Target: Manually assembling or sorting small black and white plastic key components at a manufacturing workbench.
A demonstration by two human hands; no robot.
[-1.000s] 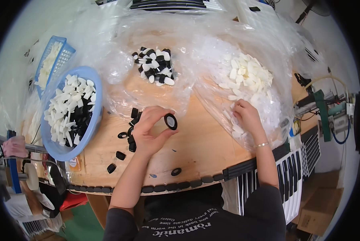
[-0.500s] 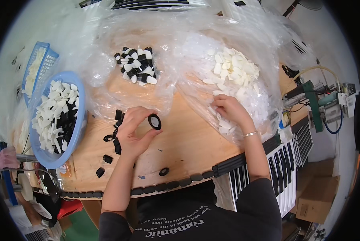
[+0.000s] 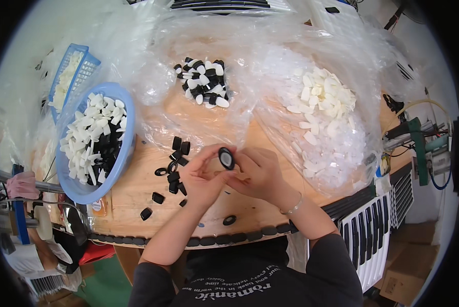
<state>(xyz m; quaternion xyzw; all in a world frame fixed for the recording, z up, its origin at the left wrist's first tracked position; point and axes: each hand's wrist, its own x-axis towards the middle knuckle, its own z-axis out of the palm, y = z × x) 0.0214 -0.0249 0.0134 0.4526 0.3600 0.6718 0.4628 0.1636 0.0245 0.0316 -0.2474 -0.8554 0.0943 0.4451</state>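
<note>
A black oval ring with a pale middle (image 3: 226,158) is pinched between the thumb and fingers of my left hand (image 3: 201,179). My right hand (image 3: 260,174) meets it from the right, fingers closed against the ring's edge; whatever they hold is hidden. Left of my hands lie several loose black rings and caps (image 3: 174,176). One more black ring (image 3: 230,220) lies alone near the table's front edge. At the right, translucent and cream-white oval pieces (image 3: 327,94) are spread on clear plastic sheeting (image 3: 270,110).
A blue basin (image 3: 130,133) of white and black pieces stands at the left, with a blue basket (image 3: 88,64) behind it. Black-and-white capped pieces (image 3: 204,82) are heaped at the back. Dark pads line the table's front edge (image 3: 239,237). A clamp-like device (image 3: 421,148) stands far right.
My right hand has left the translucent pieces and come over to the ring in my left hand. The whole view has shifted, with the table's contents now farther right.
</note>
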